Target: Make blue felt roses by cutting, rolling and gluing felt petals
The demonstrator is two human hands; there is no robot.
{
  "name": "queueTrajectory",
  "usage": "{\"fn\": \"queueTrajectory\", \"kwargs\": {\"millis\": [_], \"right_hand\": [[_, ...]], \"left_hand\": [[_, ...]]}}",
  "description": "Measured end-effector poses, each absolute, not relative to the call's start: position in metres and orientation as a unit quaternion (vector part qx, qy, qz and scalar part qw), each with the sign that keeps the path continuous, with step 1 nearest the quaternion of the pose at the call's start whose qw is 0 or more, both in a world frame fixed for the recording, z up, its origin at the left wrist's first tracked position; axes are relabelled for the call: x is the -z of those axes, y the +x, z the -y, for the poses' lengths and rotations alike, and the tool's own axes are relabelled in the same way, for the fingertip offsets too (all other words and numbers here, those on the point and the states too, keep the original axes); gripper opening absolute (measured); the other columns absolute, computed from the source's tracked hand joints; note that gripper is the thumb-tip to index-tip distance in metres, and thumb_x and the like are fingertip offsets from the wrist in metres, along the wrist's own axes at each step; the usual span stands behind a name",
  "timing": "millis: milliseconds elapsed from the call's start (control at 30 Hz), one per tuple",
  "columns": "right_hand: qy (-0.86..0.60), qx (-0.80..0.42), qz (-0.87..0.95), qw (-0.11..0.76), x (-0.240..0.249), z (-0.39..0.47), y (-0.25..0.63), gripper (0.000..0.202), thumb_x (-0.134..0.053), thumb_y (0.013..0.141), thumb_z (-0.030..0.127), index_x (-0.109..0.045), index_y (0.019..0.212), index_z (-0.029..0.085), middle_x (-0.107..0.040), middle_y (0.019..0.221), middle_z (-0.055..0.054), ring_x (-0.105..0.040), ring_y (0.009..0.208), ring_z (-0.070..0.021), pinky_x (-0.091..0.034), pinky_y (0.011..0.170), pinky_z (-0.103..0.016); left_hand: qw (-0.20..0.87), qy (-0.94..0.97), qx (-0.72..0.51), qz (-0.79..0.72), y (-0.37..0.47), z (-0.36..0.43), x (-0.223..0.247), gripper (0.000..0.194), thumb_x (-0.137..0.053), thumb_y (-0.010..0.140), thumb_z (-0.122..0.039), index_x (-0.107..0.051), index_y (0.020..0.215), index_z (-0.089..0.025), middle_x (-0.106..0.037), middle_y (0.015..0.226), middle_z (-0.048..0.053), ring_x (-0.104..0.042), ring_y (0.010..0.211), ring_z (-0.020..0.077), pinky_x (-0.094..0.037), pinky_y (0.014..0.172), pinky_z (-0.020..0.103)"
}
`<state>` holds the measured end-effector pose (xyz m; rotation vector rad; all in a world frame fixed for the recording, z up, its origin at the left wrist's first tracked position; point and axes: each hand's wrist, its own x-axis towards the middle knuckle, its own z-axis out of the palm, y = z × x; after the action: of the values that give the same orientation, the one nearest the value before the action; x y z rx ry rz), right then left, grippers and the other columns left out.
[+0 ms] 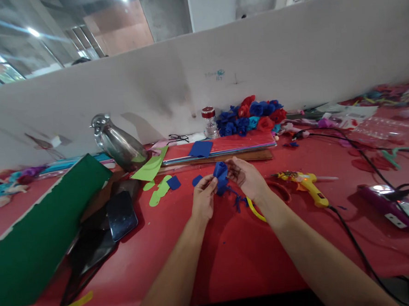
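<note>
Near the middle of the red table, my left hand (204, 197) pinches the left edge of a blue flower-like piece (221, 176). My right hand (248, 178) is at the piece's right side, its fingers curled together against the upper edge. Whether those fingertips grip the blue material is hard to see. Small blue scraps (238, 201) lie just below the piece. Left of my hands are green cut shapes (163, 188) and a blue square (173, 182). A larger blue square (200, 148) rests on the stacked sheets behind.
A yellow glue gun (310, 186) with a black cord lies to the right, beyond a yellow-handled tool (255, 211). Metal jug (121, 144), phone (121, 216) and green board (50, 231) are at left. Blue and red flowers (250, 115) stand by the wall; a purple power strip (395, 206) is far right.
</note>
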<state>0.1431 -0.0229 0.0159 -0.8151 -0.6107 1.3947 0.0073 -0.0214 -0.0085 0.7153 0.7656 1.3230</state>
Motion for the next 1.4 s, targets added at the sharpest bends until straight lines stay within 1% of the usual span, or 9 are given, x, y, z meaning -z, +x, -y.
{"fn": "queueTrajectory", "kwargs": {"millis": [67,233,400,567,667,767,1000,1200,1400], "right_hand": [[-0.366,-0.617,0.257,0.647,-0.015,0.022,0.143,0.03,-0.077,0.058,0.046,-0.07,0.072,0.019,-0.067,0.065,0.002,-0.054,0.056,-0.009,-0.039,0.053,-0.022],[-0.402,-0.606,0.308,0.614,-0.011,0.024,0.135,0.028,-0.084,0.045,0.031,-0.07,0.067,0.02,-0.065,0.062,0.003,-0.052,0.055,-0.0086,-0.038,0.056,-0.022],[-0.401,-0.597,0.362,0.593,-0.009,0.028,0.127,0.025,-0.084,0.047,0.031,-0.068,0.063,0.02,-0.063,0.059,0.004,-0.052,0.056,-0.0091,-0.038,0.059,-0.024],[-0.414,-0.582,0.373,0.593,-0.012,0.029,0.126,0.027,-0.084,0.046,0.032,-0.069,0.064,0.019,-0.063,0.06,0.004,-0.052,0.056,-0.0097,-0.039,0.059,-0.025],[-0.424,-0.568,0.381,0.594,-0.014,0.029,0.125,0.027,-0.083,0.047,0.031,-0.068,0.066,0.019,-0.063,0.061,0.003,-0.053,0.056,-0.01,-0.039,0.058,-0.025],[-0.425,-0.557,0.385,0.601,-0.015,0.03,0.123,0.026,-0.081,0.049,0.033,-0.068,0.066,0.019,-0.063,0.06,0.003,-0.053,0.057,-0.0102,-0.04,0.058,-0.025],[-0.437,-0.543,0.374,0.612,-0.017,0.033,0.119,0.025,-0.079,0.05,0.034,-0.065,0.064,0.02,-0.061,0.058,0.003,-0.052,0.057,-0.0107,-0.039,0.057,-0.025],[-0.455,-0.497,0.369,0.64,-0.01,0.033,0.111,0.021,-0.074,0.054,0.034,-0.062,0.063,0.019,-0.059,0.06,0.003,-0.05,0.059,-0.0115,-0.039,0.061,-0.026],[-0.466,-0.498,0.352,0.641,-0.01,0.037,0.105,0.023,-0.07,0.058,0.037,-0.062,0.068,0.019,-0.057,0.062,0.003,-0.046,0.057,-0.0112,-0.037,0.057,-0.026]], "left_hand": [[0.661,0.323,-0.588,-0.336,0.007,0.022,0.007,0.03,-0.085,0.048,-0.026,-0.067,0.07,-0.015,-0.058,0.057,-0.006,-0.046,0.048,0.0024,-0.034,0.049,0.016],[0.657,0.325,-0.593,-0.332,0.005,0.022,0.007,0.027,-0.083,0.051,-0.025,-0.067,0.071,-0.016,-0.059,0.059,-0.005,-0.045,0.049,0.0024,-0.034,0.05,0.017],[0.657,0.327,-0.592,-0.334,0.005,0.021,0.009,0.027,-0.082,0.053,-0.025,-0.069,0.074,-0.016,-0.061,0.063,-0.004,-0.048,0.052,0.0033,-0.037,0.053,0.017],[0.641,0.34,-0.596,-0.344,0.006,0.021,0.011,0.027,-0.08,0.056,-0.026,-0.069,0.078,-0.016,-0.063,0.067,-0.003,-0.051,0.056,0.0051,-0.04,0.057,0.018],[0.615,0.362,-0.603,-0.357,0.007,0.022,0.013,0.026,-0.078,0.059,-0.028,-0.07,0.08,-0.017,-0.063,0.068,-0.003,-0.05,0.056,0.0052,-0.04,0.057,0.019],[0.565,0.401,-0.615,-0.376,0.007,0.023,0.013,0.023,-0.075,0.063,-0.029,-0.07,0.083,-0.017,-0.064,0.071,-0.002,-0.051,0.06,0.0064,-0.041,0.059,0.019],[0.432,0.503,-0.628,-0.408,0.006,0.024,0.017,0.02,-0.065,0.074,-0.032,-0.071,0.088,-0.019,-0.065,0.084,0.003,-0.057,0.077,0.0127,-0.046,0.072,0.025],[0.269,0.594,-0.619,-0.437,0.004,0.027,0.015,0.013,-0.061,0.079,-0.026,-0.071,0.085,-0.02,-0.065,0.081,0.004,-0.058,0.076,0.0137,-0.047,0.074,0.027],[0.194,0.623,-0.616,-0.441,0.006,0.033,0.012,0.015,-0.057,0.081,-0.021,-0.071,0.086,-0.021,-0.066,0.084,0.004,-0.058,0.075,0.0137,-0.048,0.072,0.027]]}}
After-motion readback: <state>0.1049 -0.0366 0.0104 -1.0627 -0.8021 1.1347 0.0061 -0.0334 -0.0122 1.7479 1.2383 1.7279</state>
